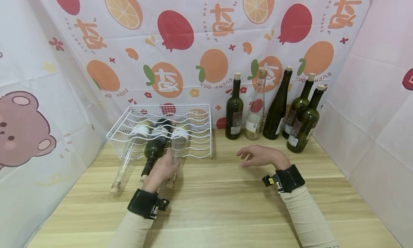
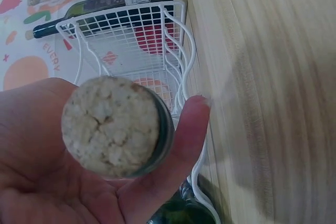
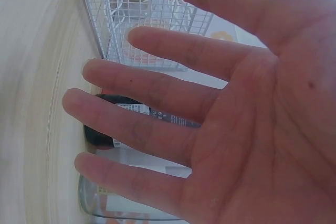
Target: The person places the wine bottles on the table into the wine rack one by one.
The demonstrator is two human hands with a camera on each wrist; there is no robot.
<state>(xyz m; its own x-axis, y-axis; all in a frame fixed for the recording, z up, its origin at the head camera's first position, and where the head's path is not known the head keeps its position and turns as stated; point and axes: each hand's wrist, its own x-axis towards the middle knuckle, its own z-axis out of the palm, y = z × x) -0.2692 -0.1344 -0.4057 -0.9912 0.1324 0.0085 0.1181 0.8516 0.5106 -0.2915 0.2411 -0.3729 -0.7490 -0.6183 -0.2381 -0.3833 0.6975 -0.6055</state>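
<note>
Clear glass bottle point(image 1: 180, 139), corked, rightmost of three lying in white wire rack point(image 1: 211, 133); left hand point(image 1: 164, 168) at its neck, can't tell if gripping. Right hand point(image 1: 261, 156) well apart, fingers spread. Narrow gap from rack's right edge to five standing bottles point(image 1: 274, 122), far right, labels unreadable. Wood-grain table point(image 1: 219, 205); fruit-print backdrop point(image 1: 142, 43) reads "EVERY DAY".

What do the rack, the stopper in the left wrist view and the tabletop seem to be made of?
Rack: probably metal wire with a smooth white coating, going by its thin, wavy bars and mesh. Stopper: likely cork, matte, given its speckled, pitted end. Tabletop: smooth-looking wood or wood-look laminate; pale streaked grain fits either.
</note>
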